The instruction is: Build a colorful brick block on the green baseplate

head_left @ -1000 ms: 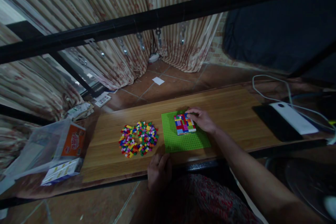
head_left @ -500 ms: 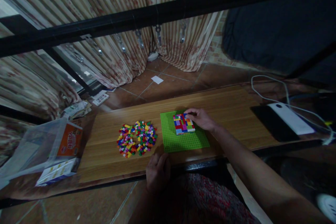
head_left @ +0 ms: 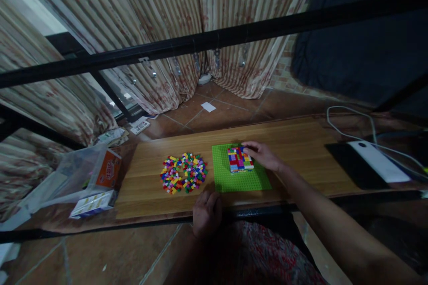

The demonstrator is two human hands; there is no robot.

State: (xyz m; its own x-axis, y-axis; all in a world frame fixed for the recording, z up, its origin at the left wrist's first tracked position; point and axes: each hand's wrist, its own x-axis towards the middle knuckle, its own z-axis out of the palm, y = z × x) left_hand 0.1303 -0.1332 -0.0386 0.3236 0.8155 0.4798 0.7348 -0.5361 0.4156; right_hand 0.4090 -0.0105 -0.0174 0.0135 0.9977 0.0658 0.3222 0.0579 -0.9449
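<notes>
A square block built of multicoloured toy bricks [head_left: 240, 159] sits on a green baseplate [head_left: 242, 182]. My right hand [head_left: 263, 155] reaches in from the right, its thumb and fingertips close together at the block's far right corner. Whatever those fingertips may pinch is too small to make out. My left hand [head_left: 207, 211] rests at the table's near edge with its fingers curled and nothing visible in them. Left of the baseplate lies a ring-shaped spread of loose toy bricks [head_left: 195, 172] in many colours.
A clear plastic bin [head_left: 76, 173] with an orange package stands at the left, a white-and-blue box [head_left: 93, 204] before it. A black pad [head_left: 356, 167], a white device [head_left: 377, 161] and a white cable lie right. A black bar [head_left: 200, 41] crosses beyond the table.
The view has tilted and shifted, so the table sits farther right in the picture. My right hand stays at the block's far right corner, and my left hand keeps its place.
</notes>
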